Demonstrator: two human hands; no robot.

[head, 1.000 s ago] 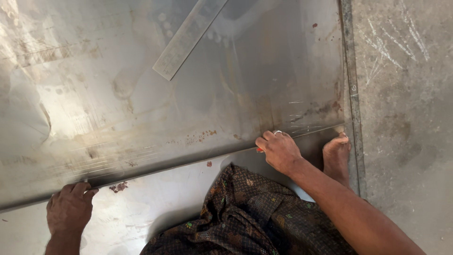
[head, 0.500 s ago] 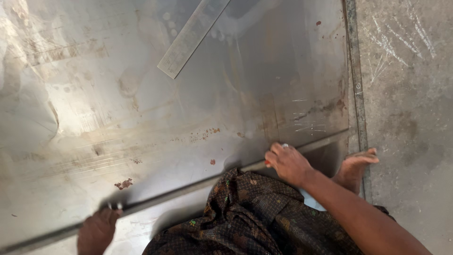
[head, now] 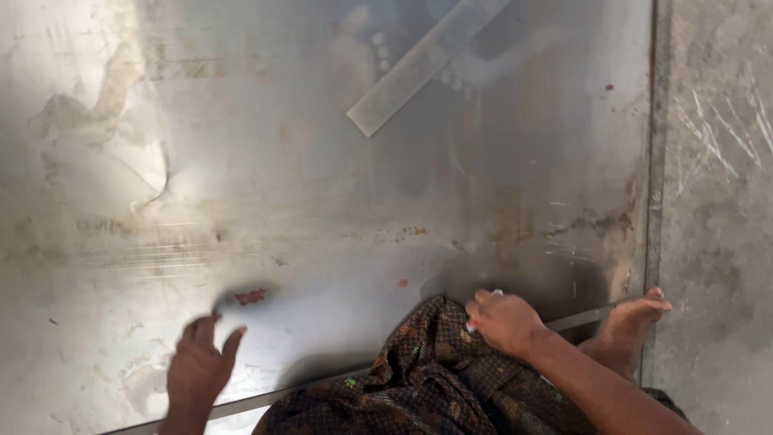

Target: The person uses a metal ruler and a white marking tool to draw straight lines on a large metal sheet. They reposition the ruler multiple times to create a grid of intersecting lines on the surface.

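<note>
From my remote seat I look down on a person crouched at the near edge of a large steel sheet [head: 338,201] lying flat on the concrete floor [head: 717,201]. The left hand [head: 197,366] is spread open, palm down, fingers splayed on the metal at near left, apparently bracing the sheet or steadying the body; it grips nothing. The right hand [head: 506,322] sits at the sheet's near edge, near right, fingers curled around a small object with a red tip, possibly a marker or scriber, though too little shows for me to be sure. A bare foot [head: 632,322] rests on the sheet's near right corner, likely pinning it flat. A long flat metal straightedge [head: 427,60] lies diagonally on the far part of the sheet, well apart from both hands. Dark patterned cloth [head: 435,379] covers the knees between the arms.
</note>
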